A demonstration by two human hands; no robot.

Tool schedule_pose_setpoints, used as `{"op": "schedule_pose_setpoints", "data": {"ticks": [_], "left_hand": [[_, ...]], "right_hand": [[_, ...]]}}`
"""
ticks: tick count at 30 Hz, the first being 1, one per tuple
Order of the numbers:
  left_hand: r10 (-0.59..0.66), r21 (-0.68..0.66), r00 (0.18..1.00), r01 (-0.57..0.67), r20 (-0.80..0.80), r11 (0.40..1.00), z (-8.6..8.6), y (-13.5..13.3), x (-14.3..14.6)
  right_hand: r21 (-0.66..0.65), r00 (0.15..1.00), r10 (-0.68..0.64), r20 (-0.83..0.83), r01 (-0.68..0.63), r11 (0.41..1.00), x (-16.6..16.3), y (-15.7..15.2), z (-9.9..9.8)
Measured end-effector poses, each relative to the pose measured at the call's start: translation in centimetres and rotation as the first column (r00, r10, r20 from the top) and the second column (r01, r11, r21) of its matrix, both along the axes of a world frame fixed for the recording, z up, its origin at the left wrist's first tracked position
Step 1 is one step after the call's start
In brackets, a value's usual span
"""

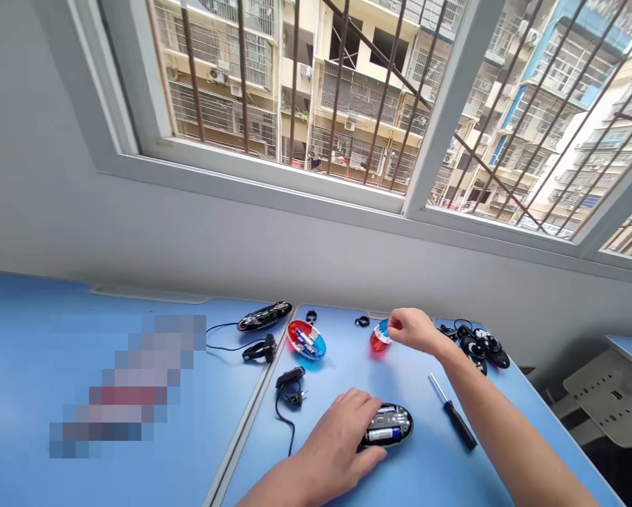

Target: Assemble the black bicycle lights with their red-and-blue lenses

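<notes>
My left hand (342, 443) wraps over the left end of a black oval device (397, 429), steadying it on the blue table. The device lies with its battery compartment facing up, and white-and-blue batteries (383, 433) show inside. Farther off, my right hand (414, 329) has its fingertips pinched together right beside a small red and blue container (381, 336). Whether anything sits between those fingertips is too small to make out. A screwdriver (453, 415) with a black handle lies on the table to the right of the device.
Left of the container, a red and blue oval dish (306, 339) holds several batteries. A black adapter with a cable (291, 387) lies near my left hand. Another black oval device (264, 317) rests across the table seam. Black parts (479, 346) pile up at right, below the window wall.
</notes>
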State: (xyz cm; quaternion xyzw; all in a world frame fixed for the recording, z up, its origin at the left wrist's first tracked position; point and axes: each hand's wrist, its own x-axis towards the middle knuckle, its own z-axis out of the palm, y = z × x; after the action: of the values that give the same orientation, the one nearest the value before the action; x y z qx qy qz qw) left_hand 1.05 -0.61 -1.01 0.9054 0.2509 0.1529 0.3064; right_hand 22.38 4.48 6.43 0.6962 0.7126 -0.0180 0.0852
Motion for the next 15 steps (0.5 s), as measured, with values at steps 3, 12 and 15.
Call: {"op": "schedule_pose_setpoints", "data": {"ticks": [3,12,15], "left_hand": [[-0.014,-0.010,0.999,0.015,0.037,1.000,-0.5,0.3,0.0],[-0.011,0.033,0.998,0.009,0.060,0.999,-1.5,0.8,0.2],[0.016,0.064,0.991,-0.024,0.136,0.998,-3.0,1.4,0.0]], "right_hand": [[0.040,0.999,0.015,-0.030,-0.014,0.999,0.6,-2.6,-0.2],[0.192,1.000,-0.025,0.018,0.021,0.981,-0.4,-7.5,-7.0],[0.246,0.999,-0.045,0.025,0.037,0.969,0.1,-7.7,-8.2]]}}
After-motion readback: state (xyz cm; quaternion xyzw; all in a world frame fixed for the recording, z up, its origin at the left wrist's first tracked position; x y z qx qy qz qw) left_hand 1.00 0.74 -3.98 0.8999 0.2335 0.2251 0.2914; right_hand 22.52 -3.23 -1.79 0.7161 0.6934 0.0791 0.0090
